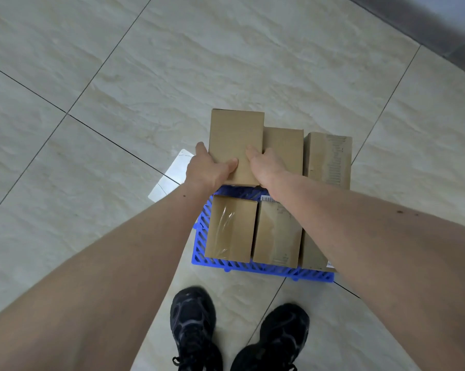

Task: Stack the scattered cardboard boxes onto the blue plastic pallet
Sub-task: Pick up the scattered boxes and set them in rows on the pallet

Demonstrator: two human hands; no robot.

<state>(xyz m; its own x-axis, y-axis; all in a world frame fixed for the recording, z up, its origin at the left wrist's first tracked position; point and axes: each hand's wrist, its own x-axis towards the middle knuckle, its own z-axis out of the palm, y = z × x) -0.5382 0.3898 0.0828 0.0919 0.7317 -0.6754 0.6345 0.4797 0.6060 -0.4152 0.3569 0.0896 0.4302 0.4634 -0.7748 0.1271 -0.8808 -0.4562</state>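
So both hands clamp one plain cardboard box (235,145) at its near end: left hand (207,167) wraps the left edge, thumb lying on top; right hand (266,163) grips the right edge, fingers curled over the side. Box sits at the far-left spot over the blue pallet (252,267), touching the neighbouring box (283,148). Five other boxes already on the pallet. Black shoes (192,328) below.

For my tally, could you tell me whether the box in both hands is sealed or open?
Shut: the held box shows an unbroken flat top with no flap raised. Tape cannot be made out.
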